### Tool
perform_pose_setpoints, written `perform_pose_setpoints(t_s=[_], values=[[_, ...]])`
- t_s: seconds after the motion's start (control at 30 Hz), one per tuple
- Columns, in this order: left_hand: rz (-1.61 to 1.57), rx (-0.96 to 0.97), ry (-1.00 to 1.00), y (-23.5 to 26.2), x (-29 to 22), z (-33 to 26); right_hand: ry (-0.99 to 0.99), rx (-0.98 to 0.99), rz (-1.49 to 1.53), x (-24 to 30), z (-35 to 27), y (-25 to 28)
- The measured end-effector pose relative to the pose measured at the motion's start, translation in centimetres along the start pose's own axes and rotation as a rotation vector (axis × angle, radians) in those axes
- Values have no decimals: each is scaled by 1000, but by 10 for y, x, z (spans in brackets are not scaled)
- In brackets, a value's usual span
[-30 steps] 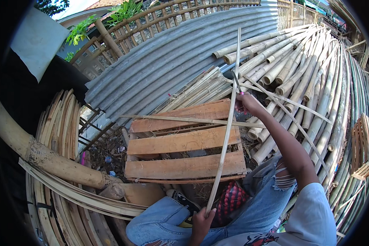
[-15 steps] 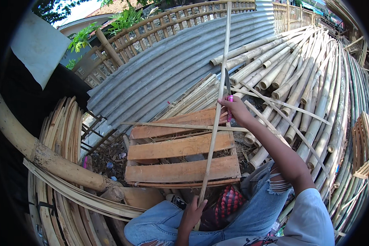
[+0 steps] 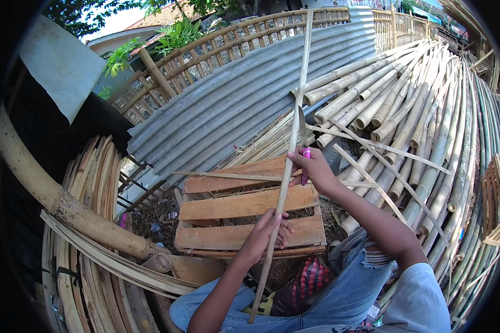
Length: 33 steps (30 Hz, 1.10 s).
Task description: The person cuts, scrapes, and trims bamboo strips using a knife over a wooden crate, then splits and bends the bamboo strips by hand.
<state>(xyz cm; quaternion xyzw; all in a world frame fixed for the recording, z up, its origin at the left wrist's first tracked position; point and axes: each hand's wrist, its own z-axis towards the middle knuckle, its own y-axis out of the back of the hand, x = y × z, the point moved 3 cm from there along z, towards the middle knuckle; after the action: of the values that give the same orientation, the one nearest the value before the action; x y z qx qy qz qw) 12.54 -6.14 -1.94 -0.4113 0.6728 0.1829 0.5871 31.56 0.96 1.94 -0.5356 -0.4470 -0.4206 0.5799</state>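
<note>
Wooden pallet (image 3: 244, 205) under hands; corrugated sheet (image 3: 233, 105) at 11 o'clock, bamboo poles (image 3: 405, 105) at 2 o'clock. Long bamboo strip (image 3: 290, 150) runs 12 to 6. Left hand (image 3: 266, 230) clasps strip low; right hand (image 3: 312, 166), at 1 o'clock from left, grips pink-handled knife (image 3: 304, 145) against strip.

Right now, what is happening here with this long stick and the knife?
A seated person is working a long thin bamboo strip with a knife. The left hand grips the strip low down, above the slatted wooden pallet. The right hand holds a pink-handled knife with its blade pointing up alongside the strip. Stacked bamboo poles lie to the right and a grey corrugated metal sheet behind.
</note>
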Motion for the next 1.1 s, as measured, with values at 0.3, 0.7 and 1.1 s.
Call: perform_pose_setpoints(t_s=[0.3,0.7,1.1], values=[[-5,49,4,-13,-40,26,156,-92,159,12,0,0],[-279,49,57,-5,-56,49,222,-84,-377,6,-11,-9],[-195,-199,53,28,-2,-28,301,232,-1068,-34,-5,-34]])
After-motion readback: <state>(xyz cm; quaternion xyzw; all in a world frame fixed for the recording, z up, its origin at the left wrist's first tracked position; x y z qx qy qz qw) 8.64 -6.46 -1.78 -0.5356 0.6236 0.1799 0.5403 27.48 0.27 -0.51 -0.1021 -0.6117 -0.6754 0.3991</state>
